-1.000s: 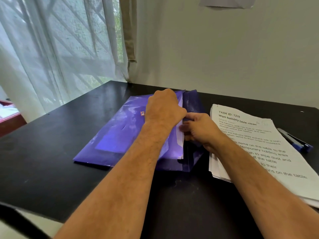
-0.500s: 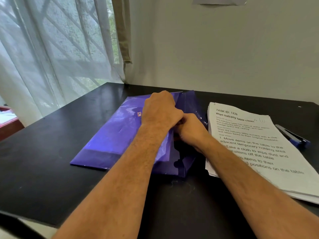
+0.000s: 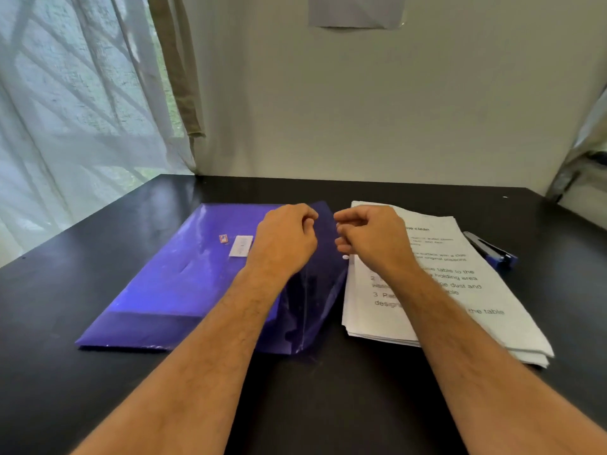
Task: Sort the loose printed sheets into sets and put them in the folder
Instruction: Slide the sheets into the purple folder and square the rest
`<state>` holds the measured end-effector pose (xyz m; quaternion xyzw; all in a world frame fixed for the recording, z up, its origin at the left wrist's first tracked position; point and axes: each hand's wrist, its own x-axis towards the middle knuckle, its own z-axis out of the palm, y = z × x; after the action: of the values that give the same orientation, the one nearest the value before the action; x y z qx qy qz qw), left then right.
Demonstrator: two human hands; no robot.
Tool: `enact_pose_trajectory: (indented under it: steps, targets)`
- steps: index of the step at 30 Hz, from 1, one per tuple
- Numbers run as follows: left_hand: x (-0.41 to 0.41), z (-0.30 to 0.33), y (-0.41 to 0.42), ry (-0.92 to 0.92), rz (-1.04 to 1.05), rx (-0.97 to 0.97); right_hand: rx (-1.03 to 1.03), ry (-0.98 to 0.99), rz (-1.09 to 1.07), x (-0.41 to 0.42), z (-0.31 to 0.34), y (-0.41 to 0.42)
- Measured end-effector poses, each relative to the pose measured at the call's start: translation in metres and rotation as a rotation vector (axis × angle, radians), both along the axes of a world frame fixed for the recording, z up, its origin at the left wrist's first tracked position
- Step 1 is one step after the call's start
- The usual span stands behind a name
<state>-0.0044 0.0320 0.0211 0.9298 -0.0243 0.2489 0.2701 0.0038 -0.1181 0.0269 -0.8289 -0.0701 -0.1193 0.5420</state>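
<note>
A purple plastic folder [image 3: 184,277] lies flat on the black table [image 3: 65,307], its darker translucent flap [image 3: 315,290] spread to the right with a small white snap [image 3: 345,257] at its edge. My left hand [image 3: 285,238] hovers over the folder near the flap's top, fingers loosely curled, nothing visible in them. Just right of the flap, over the left edge of the stack of printed sheets [image 3: 460,290], my right hand [image 3: 368,234] is also loosely curled and holds nothing visible. No white sheet shows at the folder's opening.
A blue and black stapler-like object [image 3: 492,254] lies right of the stack. A white wall stands behind the table, with a sheer curtain [image 3: 65,126] at the left and a grey sheet [image 3: 358,11] on the wall. The table's front edge is near me.
Both hands were pressed together at the folder's opening around white sheets. They have now let go and moved apart, the white sheets no longer show, and the view has tilted upward.
</note>
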Motion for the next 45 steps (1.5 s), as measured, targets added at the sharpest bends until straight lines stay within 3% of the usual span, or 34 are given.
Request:
enact_pose_trajectory:
  steps: [7, 12, 25, 28, 36, 45]
  targets:
    - [-0.007, -0.011, -0.031, 0.105, -0.356, 0.042, -0.391, 0.005, -0.193, 0.010, 0.014, -0.093]
    - [0.001, -0.021, -0.030, 0.278, -0.368, 0.136, -0.656, 0.084, -0.361, 0.013, 0.002, -0.143]
    - [0.045, 0.001, -0.053, 0.394, -0.066, 0.090, -0.637, 0.172, -0.447, 0.016, -0.004, -0.158]
    - [0.060, 0.000, -0.066, 0.319, -0.011, 0.011, -0.650, 0.195, -0.425, 0.018, -0.005, -0.158]
    - [0.101, -0.012, -0.087, 0.325, -0.087, -0.336, -0.708, 0.193, -0.417, 0.035, -0.011, -0.164]
    - [0.107, -0.028, -0.085, 0.079, -0.137, -0.533, -0.756, 0.196, -0.435, 0.037, -0.013, -0.162]
